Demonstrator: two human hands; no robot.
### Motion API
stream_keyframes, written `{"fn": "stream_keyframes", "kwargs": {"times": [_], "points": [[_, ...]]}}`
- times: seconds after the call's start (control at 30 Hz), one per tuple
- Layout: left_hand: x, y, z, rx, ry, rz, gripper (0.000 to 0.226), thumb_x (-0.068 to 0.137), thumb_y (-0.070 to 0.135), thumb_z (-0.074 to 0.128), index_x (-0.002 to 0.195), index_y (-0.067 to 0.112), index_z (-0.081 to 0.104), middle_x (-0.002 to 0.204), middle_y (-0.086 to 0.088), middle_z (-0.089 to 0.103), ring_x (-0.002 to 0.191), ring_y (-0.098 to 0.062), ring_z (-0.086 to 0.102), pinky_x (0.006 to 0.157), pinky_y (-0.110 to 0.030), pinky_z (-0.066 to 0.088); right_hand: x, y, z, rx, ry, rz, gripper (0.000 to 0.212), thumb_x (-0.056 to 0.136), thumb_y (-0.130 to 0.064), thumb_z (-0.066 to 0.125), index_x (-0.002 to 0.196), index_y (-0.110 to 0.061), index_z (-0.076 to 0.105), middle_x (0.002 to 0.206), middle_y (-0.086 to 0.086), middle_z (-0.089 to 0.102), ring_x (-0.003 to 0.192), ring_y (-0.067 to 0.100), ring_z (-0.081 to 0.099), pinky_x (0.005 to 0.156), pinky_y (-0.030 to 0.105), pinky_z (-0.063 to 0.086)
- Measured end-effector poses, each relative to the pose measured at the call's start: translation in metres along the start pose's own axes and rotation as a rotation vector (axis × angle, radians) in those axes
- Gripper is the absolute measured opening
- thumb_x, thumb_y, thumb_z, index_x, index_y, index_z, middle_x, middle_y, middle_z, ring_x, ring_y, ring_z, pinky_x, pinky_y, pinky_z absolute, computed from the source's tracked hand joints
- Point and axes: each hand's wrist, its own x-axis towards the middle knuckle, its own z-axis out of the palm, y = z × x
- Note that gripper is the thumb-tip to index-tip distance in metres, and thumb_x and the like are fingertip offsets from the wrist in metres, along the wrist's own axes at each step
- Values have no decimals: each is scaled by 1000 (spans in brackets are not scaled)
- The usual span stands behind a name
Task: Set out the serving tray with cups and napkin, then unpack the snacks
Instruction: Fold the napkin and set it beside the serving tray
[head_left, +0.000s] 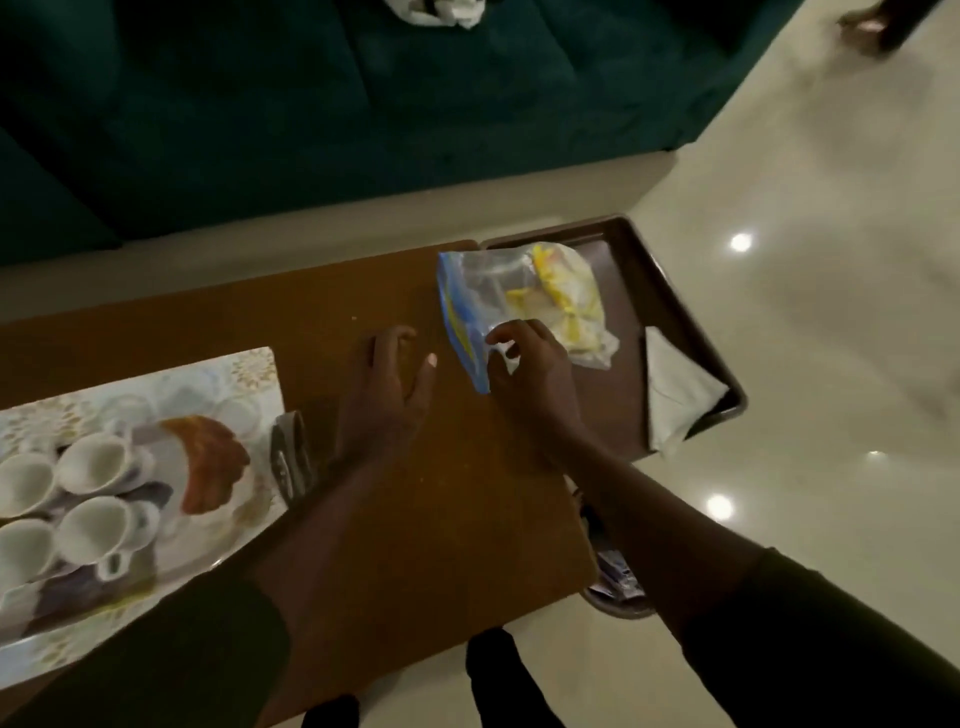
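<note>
A clear plastic snack bag (524, 299) with a blue edge and yellow packets inside lies across the left rim of a dark brown tray (670, 291). My right hand (530, 374) pinches the bag's near corner. My left hand (389, 384) rests flat on the brown table (415, 519) just left of the bag, fingers apart and holding nothing. A folded white napkin (675, 389) lies in the brown tray's near right corner. At the far left, a patterned white tray (244, 379) carries several white cups (98, 462) lying on their sides and a folded orange-brown cloth (208, 467).
A dark remote-like object (291, 462) lies beside the patterned tray. A dark green sofa (311, 104) runs behind the table. Glossy cream floor (805, 364) lies to the right. A small basket (613, 582) sits under the table's right end.
</note>
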Motion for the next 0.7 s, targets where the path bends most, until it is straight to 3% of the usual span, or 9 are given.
{"fn": "stream_keyframes", "kwargs": {"times": [0.1, 0.2, 0.33, 0.47, 0.57, 0.7], "points": [[3, 29, 39, -74, -60, 9, 36, 91, 47, 50, 122, 29, 46, 117, 2, 53, 99, -4, 48, 70, -15, 40, -2, 40, -30, -4, 47, 78, 17, 84, -12, 60, 100, -18, 64, 105, 0, 61, 82, 9, 57, 69, 21, 43], [2, 55, 74, -165, -92, 98, 32, 92, 30, 59, 119, 15, 52, 112, -6, 56, 96, -6, 50, 77, -10, 41, -5, 78, -58, -32, 72, 167, 19, 84, -13, 60, 102, -17, 65, 105, 1, 64, 86, 14, 60, 71, 23, 44], [-5, 83, 113, -183, -194, 99, 33, 90, 20, 62, 122, 15, 53, 110, -7, 59, 93, -22, 60, 77, -42, 54, -13, 130, -95, -55, 143, 368, 19, 83, -11, 59, 100, -12, 65, 101, 5, 68, 90, 20, 63, 74, 26, 45], [-15, 106, 155, -216, -374, -14, 46, 91, 21, 62, 134, 17, 49, 107, -6, 63, 93, -22, 62, 80, -39, 55, -24, 172, -122, -88, 199, 526, 25, 83, -10, 58, 108, -10, 61, 109, 7, 66, 93, 23, 62, 76, 31, 49], [-23, 118, 186, -187, -620, -112, 59, 89, 20, 65, 143, 17, 42, 113, -7, 62, 105, -25, 61, 88, -34, 50, -31, 196, -133, -250, 221, 551, 33, 81, -14, 57, 114, -14, 55, 112, 7, 63, 104, 27, 56, 74, 34, 45], [-33, 124, 219, -56, -851, -124, 79, 87, 28, 68, 153, 20, 23, 144, -12, 47, 133, -28, 44, 106, -41, 41, -32, 217, -142, -309, 184, 620, 30, 79, -15, 53, 110, -14, 50, 93, 5, 60, 94, 28, 54, 71, 42, 50]]}}
